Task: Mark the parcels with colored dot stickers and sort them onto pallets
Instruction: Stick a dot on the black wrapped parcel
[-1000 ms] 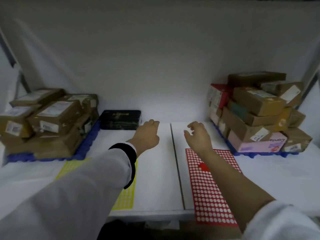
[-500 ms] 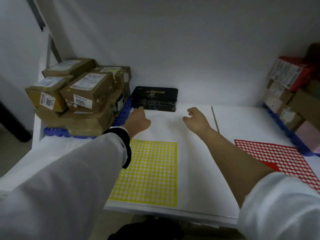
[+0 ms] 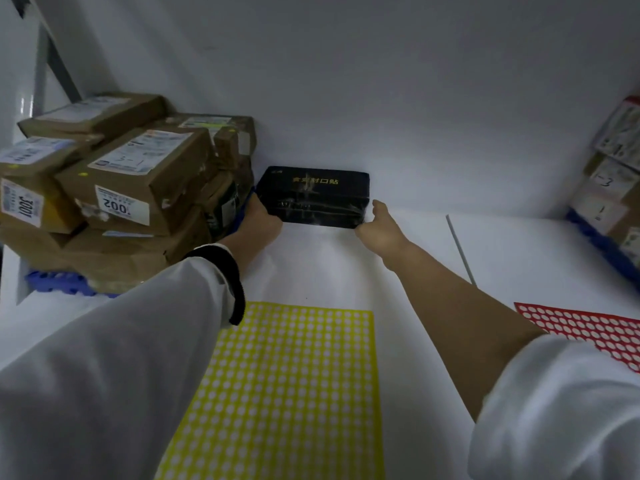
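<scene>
Black parcel [image 3: 313,197] at the back of the tabletop [image 3: 346,268], against the white wall and just beside the left pallet [image 3: 55,284]. On neither pallet yet, with no dot visible on it. Taken at both ends at once, probably for being too wide and slick for one hand.

Left hand [image 3: 259,220] at the parcel's left lower corner, squeezed into the gap beside the brown parcel stack [image 3: 138,178]. Fingers hidden there, so cannot tell the state of that grip. Right hand [image 3: 381,223] at the right lower corner, grip narrow and closed on the parcel, one digit up the end face.

Lies flat: a low rectangular box in glossy dark film, wrinkled and catching light, gold lettering on top. Beside it, matt cardboard, dented, taped and pasted with white labels, piled on blue ribbed plastic. More boxes on the right pallet [image 3: 602,240], well apart.

Yellow sticker sheet [image 3: 287,393] flat at the near edge between the arms, red sticker sheet [image 3: 588,330] off to the right. Thin paper grids of small round dots, laid within reach, likely for dotting the parcel once drawn forward.
</scene>
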